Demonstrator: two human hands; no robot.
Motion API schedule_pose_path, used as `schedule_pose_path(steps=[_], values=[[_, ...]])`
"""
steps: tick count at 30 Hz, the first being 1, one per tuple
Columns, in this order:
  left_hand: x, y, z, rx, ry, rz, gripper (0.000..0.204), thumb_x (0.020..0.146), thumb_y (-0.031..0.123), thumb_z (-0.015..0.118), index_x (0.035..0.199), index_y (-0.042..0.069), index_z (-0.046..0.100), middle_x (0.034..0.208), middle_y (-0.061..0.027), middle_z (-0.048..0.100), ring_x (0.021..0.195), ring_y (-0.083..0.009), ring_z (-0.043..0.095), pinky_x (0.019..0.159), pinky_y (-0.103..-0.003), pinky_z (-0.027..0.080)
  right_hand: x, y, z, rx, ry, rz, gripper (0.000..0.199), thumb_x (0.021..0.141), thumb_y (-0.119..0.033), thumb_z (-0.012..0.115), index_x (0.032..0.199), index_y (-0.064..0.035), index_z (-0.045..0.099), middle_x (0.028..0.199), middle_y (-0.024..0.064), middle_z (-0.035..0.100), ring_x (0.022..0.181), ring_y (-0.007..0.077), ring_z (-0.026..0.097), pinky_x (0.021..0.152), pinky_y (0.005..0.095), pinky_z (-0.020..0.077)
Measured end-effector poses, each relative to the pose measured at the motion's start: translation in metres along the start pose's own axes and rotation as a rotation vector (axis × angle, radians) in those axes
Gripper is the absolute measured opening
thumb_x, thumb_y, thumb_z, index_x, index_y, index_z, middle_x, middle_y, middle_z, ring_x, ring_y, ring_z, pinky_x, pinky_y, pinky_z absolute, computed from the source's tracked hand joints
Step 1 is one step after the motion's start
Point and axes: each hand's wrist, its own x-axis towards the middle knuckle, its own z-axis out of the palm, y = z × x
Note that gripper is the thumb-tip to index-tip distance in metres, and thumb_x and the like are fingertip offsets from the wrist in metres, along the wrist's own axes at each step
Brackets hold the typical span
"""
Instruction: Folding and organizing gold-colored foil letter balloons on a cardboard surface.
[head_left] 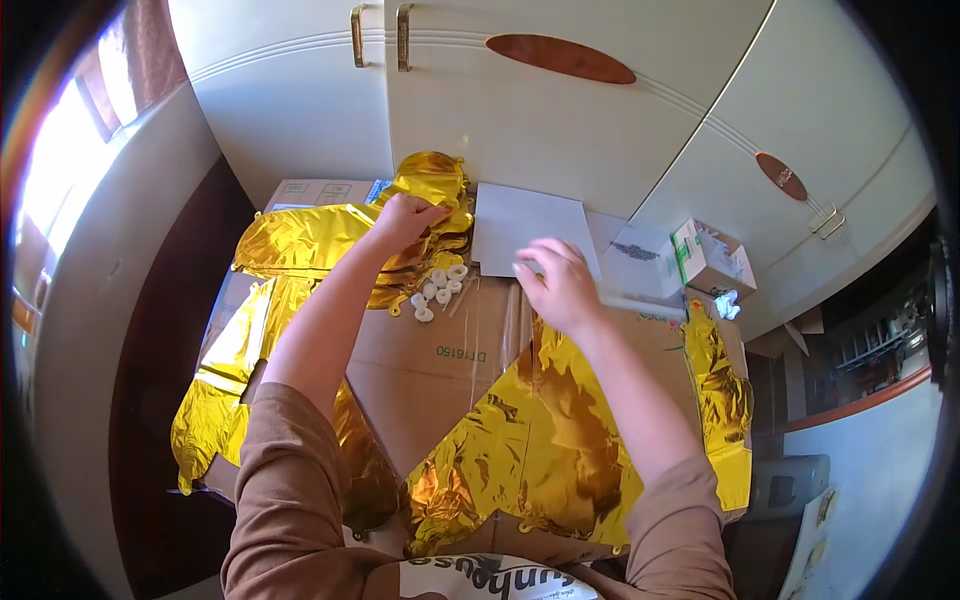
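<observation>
My left hand (pixel 405 222) is closed over a pile of flat gold foil balloons (pixel 430 178) at the back left; its fingertips pinch at the foil, though what exactly they grip is hidden. In front of the white sheet (pixel 535 225), my right hand (pixel 558 282) hovers with curled fingers and the thumb apart, no object visible in it. Several small white rolls (pixel 443 290) lie between the hands, beside thin clear strips. A large flat gold foil balloon (pixel 540 430) spreads under my right forearm, and more gold foil (pixel 220 400) drapes over the left side.
Everything lies on brown cardboard (pixel 430 370). An open box (pixel 712 258) with white contents stands at the back right, a crumpled white scrap (pixel 727 305) beside it. Another gold foil balloon (pixel 718 390) hangs along the right edge. Cream cabinet doors (pixel 560 120) rise directly behind.
</observation>
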Motion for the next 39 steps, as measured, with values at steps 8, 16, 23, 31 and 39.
schedule_pose_path(steps=[8,16,23,31,39], values=[[0.008,-0.006,0.015,0.180,0.333,0.188,0.034,0.088,0.031,0.075,0.083,-0.002,0.069,0.072,-0.0154,0.068,0.067,-0.0300,0.065,0.062,-0.040,0.050,0.090,0.016,0.098,-0.107,-0.129,0.016,0.021,0.087,-0.013,0.064,0.103,-0.0079,0.077,0.116,0.0129,0.067,0.113,0.0362,0.058,0.104,0.0452,0.0448],[0.000,-0.033,0.012,0.404,0.228,0.736,0.026,0.083,0.004,0.060,0.108,0.009,0.065,0.096,-0.0144,0.070,0.086,-0.0363,0.070,0.075,-0.046,0.057,0.092,0.023,0.121,-0.138,-0.197,0.065,0.023,0.086,-0.013,0.062,0.102,-0.0093,0.077,0.127,0.0152,0.062,0.119,0.0372,0.055,0.108,0.0474,0.0425],[-0.002,0.018,0.031,0.847,-0.006,0.486,0.014,0.083,0.011,0.063,0.094,0.005,0.070,0.099,-0.0129,0.068,0.094,-0.0325,0.069,0.082,-0.043,0.058,0.089,0.042,0.128,-0.021,-0.128,0.093,0.024,0.088,-0.018,0.062,0.105,-0.0115,0.078,0.129,0.0162,0.064,0.122,0.0378,0.056,0.107,0.0459,0.0441],[0.015,-0.011,0.031,0.707,0.094,0.401,0.017,0.086,0.021,0.067,0.093,0.008,0.075,0.093,-0.0134,0.071,0.088,-0.0327,0.070,0.079,-0.044,0.057,0.085,0.036,0.120,0.063,0.047,0.113,0.024,0.087,-0.015,0.065,0.106,-0.0135,0.079,0.124,0.0174,0.066,0.120,0.0371,0.058,0.108,0.0471,0.0429],[0.012,-0.006,0.012,0.207,0.196,0.092,0.032,0.078,0.034,0.082,0.087,0.004,0.076,0.074,-0.0157,0.070,0.068,-0.0283,0.068,0.067,-0.041,0.053,0.093,0.020,0.122,-0.058,0.008,-0.115,0.025,0.087,-0.014,0.063,0.107,-0.0091,0.077,0.122,0.0144,0.067,0.116,0.0343,0.060,0.107,0.0464,0.0418]])
